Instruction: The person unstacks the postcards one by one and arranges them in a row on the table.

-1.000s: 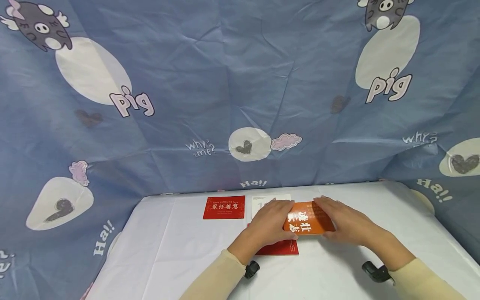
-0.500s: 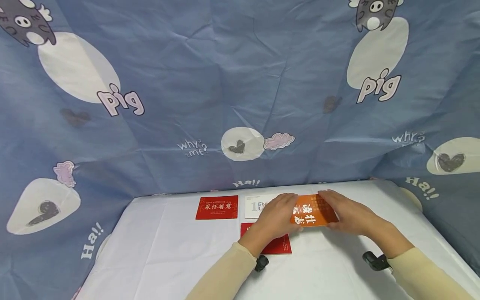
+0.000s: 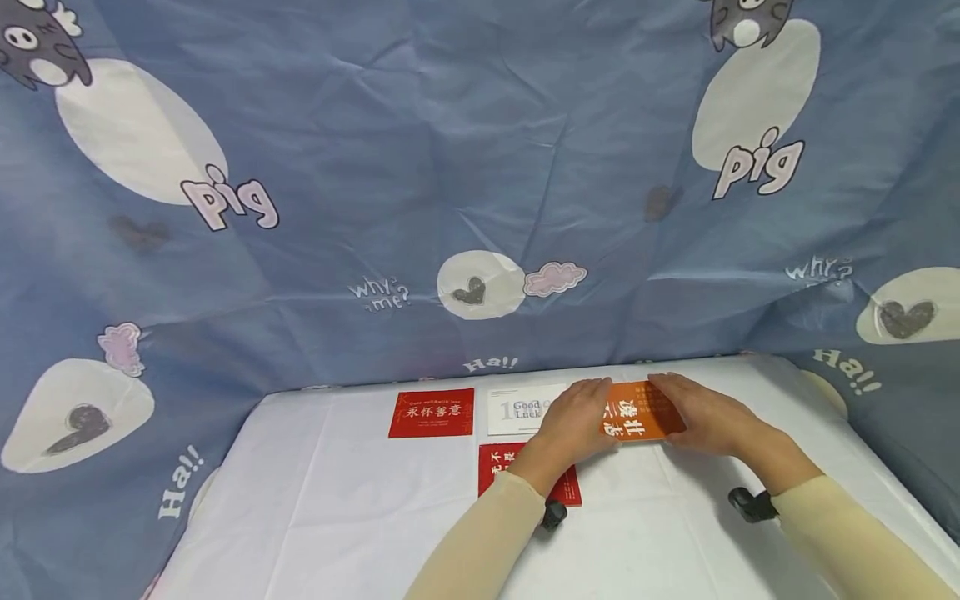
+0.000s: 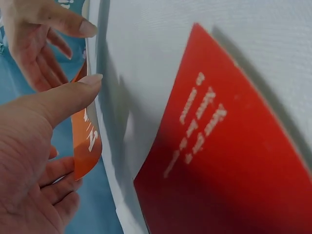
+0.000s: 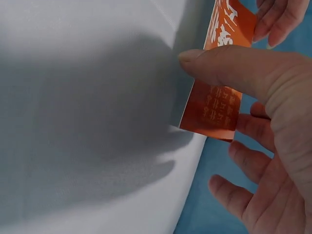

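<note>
An orange card point(image 3: 637, 408) with white characters is held between both hands near the back right of the white table. My left hand point(image 3: 576, 423) grips its left end, the thumb on the near edge and fingers at the far edge. The right end is gripped the same way by my right hand point(image 3: 705, 417). In the left wrist view the orange card point(image 4: 87, 146) looks slightly bent. The right wrist view shows the orange card point(image 5: 212, 107) close to the cloth; whether it touches is unclear. My left hand and forearm partly cover a white card point(image 3: 513, 412) and a lower red card point(image 3: 491, 462).
Another red card point(image 3: 432, 413) lies flat at the back left, beside the white one. White cloth point(image 3: 360, 508) covers the table. A blue printed curtain point(image 3: 360, 208) hangs behind the table's back edge.
Both hands have carried the orange card back and slightly right, away from the lower red card. More of the white card shows now. The head view has shifted slightly.
</note>
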A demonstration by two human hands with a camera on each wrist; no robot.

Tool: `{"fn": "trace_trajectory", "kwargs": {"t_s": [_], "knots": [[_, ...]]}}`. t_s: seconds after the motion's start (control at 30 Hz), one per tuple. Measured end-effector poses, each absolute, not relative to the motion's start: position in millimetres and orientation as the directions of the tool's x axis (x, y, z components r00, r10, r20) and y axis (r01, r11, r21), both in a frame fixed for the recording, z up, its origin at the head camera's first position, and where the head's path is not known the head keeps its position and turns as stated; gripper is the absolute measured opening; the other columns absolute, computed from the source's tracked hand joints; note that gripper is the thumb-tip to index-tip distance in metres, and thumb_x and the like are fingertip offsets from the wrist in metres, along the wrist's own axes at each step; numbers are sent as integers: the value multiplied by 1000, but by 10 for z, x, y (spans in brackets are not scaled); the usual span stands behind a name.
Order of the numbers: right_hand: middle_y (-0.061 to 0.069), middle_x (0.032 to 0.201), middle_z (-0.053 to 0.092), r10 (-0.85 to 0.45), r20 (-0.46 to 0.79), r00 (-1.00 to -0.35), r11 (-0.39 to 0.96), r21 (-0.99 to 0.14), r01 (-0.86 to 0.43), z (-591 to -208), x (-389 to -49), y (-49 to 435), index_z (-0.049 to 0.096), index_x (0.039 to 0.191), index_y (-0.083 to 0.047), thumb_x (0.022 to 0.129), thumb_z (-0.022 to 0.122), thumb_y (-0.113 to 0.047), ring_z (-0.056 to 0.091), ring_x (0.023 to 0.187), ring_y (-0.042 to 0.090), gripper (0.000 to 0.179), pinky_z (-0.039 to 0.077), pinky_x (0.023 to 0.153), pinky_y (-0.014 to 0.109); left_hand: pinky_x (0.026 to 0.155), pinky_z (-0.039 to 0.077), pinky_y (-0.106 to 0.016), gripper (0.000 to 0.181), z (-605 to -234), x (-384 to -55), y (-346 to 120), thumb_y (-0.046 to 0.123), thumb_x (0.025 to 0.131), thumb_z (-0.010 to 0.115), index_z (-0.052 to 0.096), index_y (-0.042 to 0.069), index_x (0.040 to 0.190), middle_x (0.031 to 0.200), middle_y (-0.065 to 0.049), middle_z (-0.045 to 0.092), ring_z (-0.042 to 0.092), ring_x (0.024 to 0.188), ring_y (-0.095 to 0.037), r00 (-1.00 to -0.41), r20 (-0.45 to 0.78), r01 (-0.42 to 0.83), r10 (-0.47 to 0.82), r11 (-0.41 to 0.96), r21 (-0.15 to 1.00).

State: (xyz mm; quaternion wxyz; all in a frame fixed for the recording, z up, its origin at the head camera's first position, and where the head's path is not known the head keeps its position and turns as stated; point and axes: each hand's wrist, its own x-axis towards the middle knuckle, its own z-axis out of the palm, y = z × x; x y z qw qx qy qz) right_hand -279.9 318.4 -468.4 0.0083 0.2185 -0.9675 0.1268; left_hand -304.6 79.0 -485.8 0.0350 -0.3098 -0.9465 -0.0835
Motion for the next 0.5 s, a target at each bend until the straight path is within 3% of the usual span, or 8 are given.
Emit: {"fn": "trace_trajectory", "kwargs": {"t_s": [0.5], "knots": [[31, 146, 52, -381, 41, -924, 895, -234, -380, -4724, -3004, 3183, 45, 150, 9, 78, 89, -11, 51, 134, 49, 87, 46, 107, 63, 125, 26, -33, 98, -4945, -3236, 888, 40, 83, 90, 39, 9, 161, 160, -4, 47, 39, 151, -20, -819, 124, 574, 561, 790, 215]]}}
